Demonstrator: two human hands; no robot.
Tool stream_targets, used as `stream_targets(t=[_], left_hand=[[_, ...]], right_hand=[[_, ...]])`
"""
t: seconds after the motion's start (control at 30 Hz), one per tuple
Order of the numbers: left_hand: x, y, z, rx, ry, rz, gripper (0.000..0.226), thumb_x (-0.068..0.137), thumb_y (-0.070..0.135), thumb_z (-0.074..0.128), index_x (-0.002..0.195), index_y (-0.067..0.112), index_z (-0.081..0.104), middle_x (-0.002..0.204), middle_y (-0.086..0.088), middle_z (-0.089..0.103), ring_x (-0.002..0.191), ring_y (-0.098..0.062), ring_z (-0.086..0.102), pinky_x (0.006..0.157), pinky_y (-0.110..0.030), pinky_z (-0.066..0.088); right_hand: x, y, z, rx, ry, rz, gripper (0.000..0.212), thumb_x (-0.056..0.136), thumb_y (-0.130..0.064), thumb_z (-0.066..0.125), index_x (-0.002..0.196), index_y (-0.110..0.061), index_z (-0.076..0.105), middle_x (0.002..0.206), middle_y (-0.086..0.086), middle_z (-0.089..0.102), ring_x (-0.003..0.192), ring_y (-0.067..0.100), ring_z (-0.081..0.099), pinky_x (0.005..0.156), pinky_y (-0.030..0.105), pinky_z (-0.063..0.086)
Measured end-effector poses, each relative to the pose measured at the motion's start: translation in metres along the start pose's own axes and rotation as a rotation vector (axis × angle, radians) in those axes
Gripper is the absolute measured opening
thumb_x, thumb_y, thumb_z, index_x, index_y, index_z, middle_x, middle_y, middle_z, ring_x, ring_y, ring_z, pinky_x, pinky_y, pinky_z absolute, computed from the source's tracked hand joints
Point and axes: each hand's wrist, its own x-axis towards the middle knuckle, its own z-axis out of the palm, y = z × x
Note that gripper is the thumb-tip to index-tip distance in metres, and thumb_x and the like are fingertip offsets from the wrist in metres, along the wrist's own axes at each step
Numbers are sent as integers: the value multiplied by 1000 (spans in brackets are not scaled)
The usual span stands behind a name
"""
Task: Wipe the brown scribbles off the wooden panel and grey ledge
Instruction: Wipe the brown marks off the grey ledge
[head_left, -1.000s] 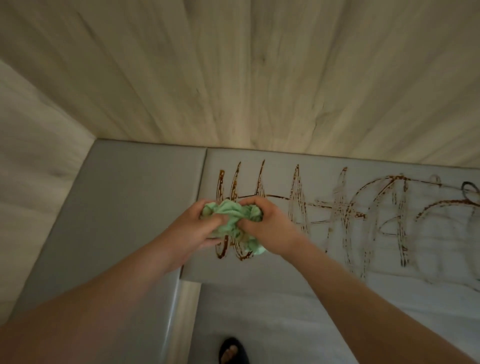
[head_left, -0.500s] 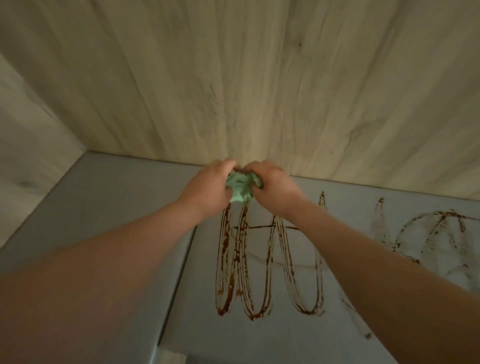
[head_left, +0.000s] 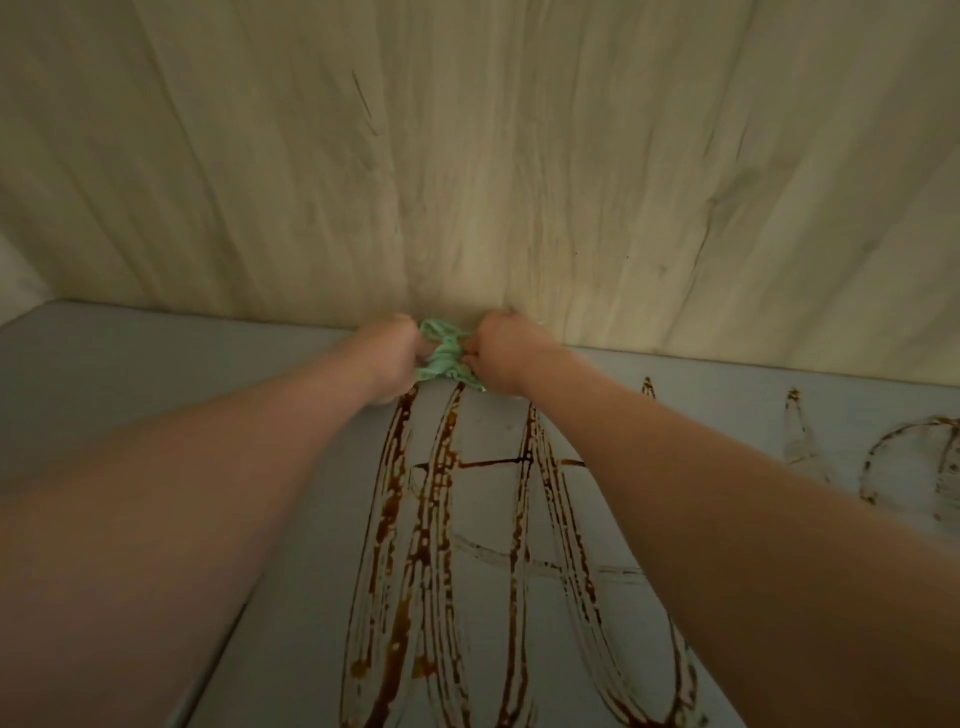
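Where the grey ledge (head_left: 156, 374) meets the foot of the wooden panel (head_left: 467, 156), your left hand (head_left: 387, 358) and right hand (head_left: 506, 353) sit close together, each with its fingers curled round one end of a bunched green cloth (head_left: 444, 358) held between them at the ledge's back edge. From just under the cloth, brown scribbles (head_left: 436, 519) run in tall loops toward the ledge's near edge, thick and dark between your forearms, while fainter, smeared ones lie toward its right edge.
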Motion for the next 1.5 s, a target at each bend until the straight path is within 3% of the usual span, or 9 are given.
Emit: stream_targets(t=[0.2, 0.47, 0.73, 0.93, 1.03, 1.1, 1.2, 1.37, 1.5], left_hand=[[-1, 18, -13, 66, -34, -55, 17, 98, 13, 60, 108, 9, 74, 104, -13, 71, 93, -31, 65, 80, -37, 52], [-95, 27, -29, 75, -177, 7, 13, 99, 14, 60, 95, 10, 71, 92, -6, 68, 86, -22, 59, 71, -28, 40], [-185, 35, -30, 64, -257, 25, 18, 99, 29, 65, 104, 17, 78, 96, -3, 76, 91, -24, 68, 86, -36, 55], [-245, 59, -30, 46, -312, 1, 31, 97, 29, 68, 78, 4, 69, 72, -11, 64, 67, -22, 50, 69, -36, 46], [-273, 75, -29, -39, -356, -38, 42, 95, 38, 71, 63, 12, 65, 50, 1, 44, 54, -13, 35, 58, -32, 36], [-287, 89, -25, -74, -354, -56, 37, 93, 47, 72, 74, 15, 77, 49, 1, 48, 51, -11, 36, 55, -29, 34], [-299, 120, -17, -59, -341, -19, 37, 91, 51, 72, 82, 17, 82, 54, 0, 59, 48, -9, 46, 56, -26, 37], [-294, 179, 1, -76, -275, 40, 56, 97, 49, 65, 54, 17, 49, 53, 2, 49, 55, -18, 51, 59, -32, 40], [-292, 183, -12, -230, -301, 26, 42, 87, 40, 55, 62, 7, 63, 57, -2, 64, 57, -20, 61, 59, -35, 49]], right_hand=[[-4, 0, -5, 30, 12, -39, 29, 106, -25, 47, 117, -13, 70, 109, 8, 68, 93, 25, 61, 77, 32, 47], [-74, -19, 8, 202, -34, -184, 32, 104, -31, 53, 125, -26, 76, 116, 2, 74, 103, 22, 64, 84, 28, 46], [-148, -49, 14, 213, -42, -335, 30, 106, -32, 53, 129, -28, 73, 94, -10, 58, 100, 19, 62, 78, 25, 36], [-187, -66, 12, 181, -102, -489, 29, 103, -27, 56, 125, -31, 75, 108, -3, 67, 104, 21, 63, 86, 31, 47], [-209, -66, 17, 177, -96, -595, 29, 101, -22, 59, 123, -27, 76, 115, 3, 68, 107, 23, 61, 96, 29, 44], [-220, -62, 21, 210, -78, -634, 31, 100, -17, 62, 128, -26, 75, 128, 2, 66, 116, 19, 55, 89, 14, 30], [-229, -48, 27, 285, -87, -650, 34, 96, -9, 66, 125, -25, 76, 140, -5, 62, 125, 15, 55, 89, 12, 28], [-240, -13, 32, 322, -99, -659, 35, 92, -2, 67, 113, -26, 81, 137, -13, 64, 125, 11, 55, 106, 30, 41], [-251, 20, 29, 262, -51, -498, 48, 93, -8, 62, 116, -47, 76, 154, -21, 49, 148, 16, 28, 123, 41, 24]])
